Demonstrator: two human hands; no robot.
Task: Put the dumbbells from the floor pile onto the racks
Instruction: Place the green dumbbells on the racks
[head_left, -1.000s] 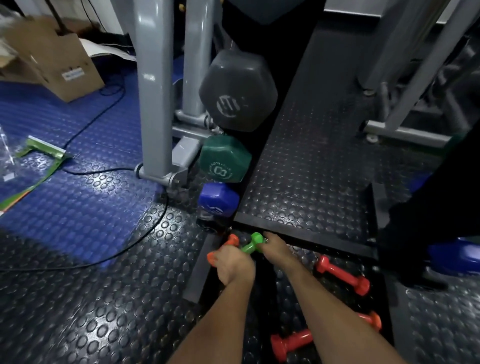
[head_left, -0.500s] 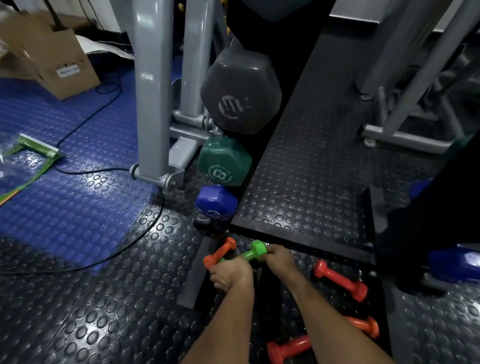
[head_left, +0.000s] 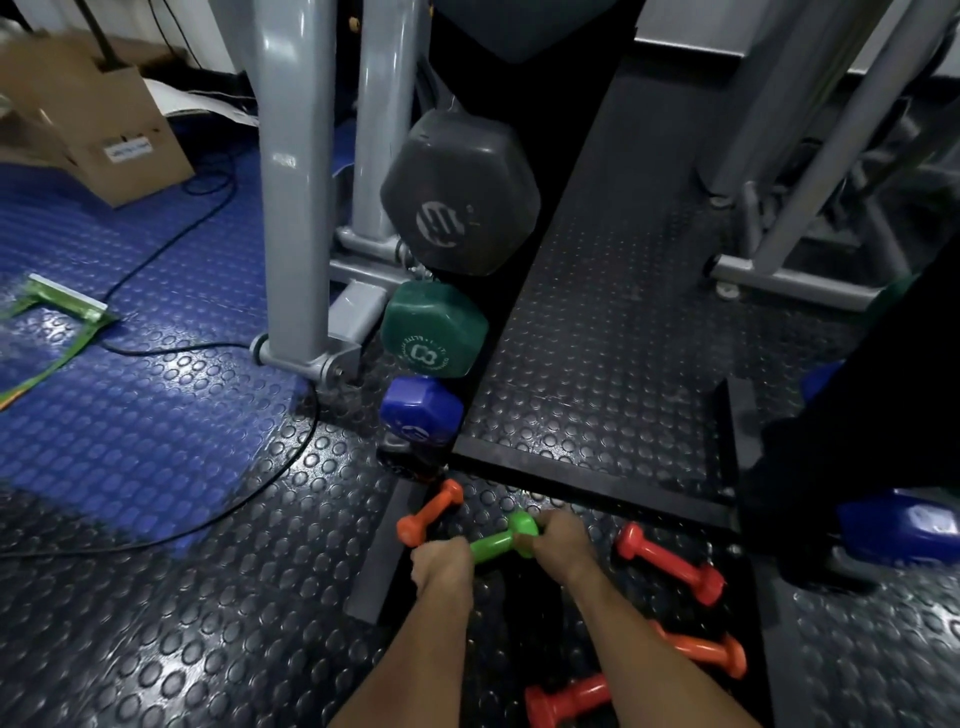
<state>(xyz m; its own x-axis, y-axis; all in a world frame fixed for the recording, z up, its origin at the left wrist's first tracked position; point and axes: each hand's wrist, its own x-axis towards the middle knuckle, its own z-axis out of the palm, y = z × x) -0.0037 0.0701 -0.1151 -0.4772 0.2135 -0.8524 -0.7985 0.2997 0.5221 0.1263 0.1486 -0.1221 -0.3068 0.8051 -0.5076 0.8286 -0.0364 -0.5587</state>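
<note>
Head view
Left hand: fingers curled shut around the near, lower end of the green dumbbell, knuckles up.
Right hand: clamped on the far, upper end of the same dumbbell, just behind its round head.
Green dumbbell: spans the gap between both fists, tilted, far head higher; whether it rests on the floor I cannot tell.
Orange dumbbell: on the studded black floor just left of the green one, close to the left fist.
Red dumbbell: on the floor right of the right wrist, apart from it.
Second orange dumbbell: near the right forearm, partly hidden by it.
Second red dumbbell: at the bottom edge, between the forearms.
Rack stack: grey hex dumbbell on top, green hex dumbbell below, blue hex dumbbell lowest.
Raised mat: its near edge lies just beyond the fists.
</note>
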